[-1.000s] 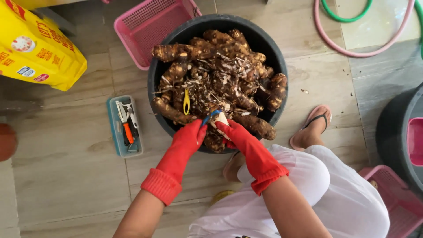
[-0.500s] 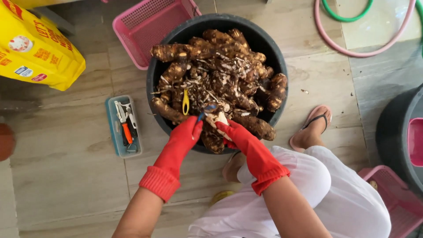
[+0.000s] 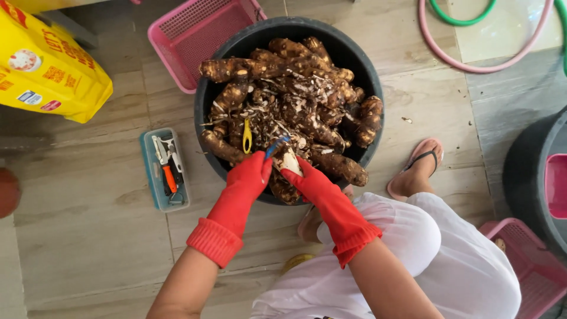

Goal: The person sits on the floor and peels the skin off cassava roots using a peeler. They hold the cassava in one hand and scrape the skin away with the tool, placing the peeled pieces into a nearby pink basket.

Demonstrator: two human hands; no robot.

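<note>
A big black tub on the floor is heaped with brown, dirty root tubers and peel scraps. Both my hands wear red rubber gloves and meet over the tub's near rim. My left hand grips a blue-handled peeler whose tip sticks up beside the thumb. My right hand holds a partly peeled tuber, pale where the skin is off. The peeler rests against that tuber. A yellow peeler lies among the roots just left of my hands.
A pink plastic basket stands behind the tub at left. A small blue tray of tools lies on the tiles to the left. A yellow sack sits far left. Hoses coil at top right; another black tub and pink basket stand right.
My hands have stayed over the tub's near rim; the peeler and the tuber have shifted slightly against each other, with a bit more pale flesh showing.
</note>
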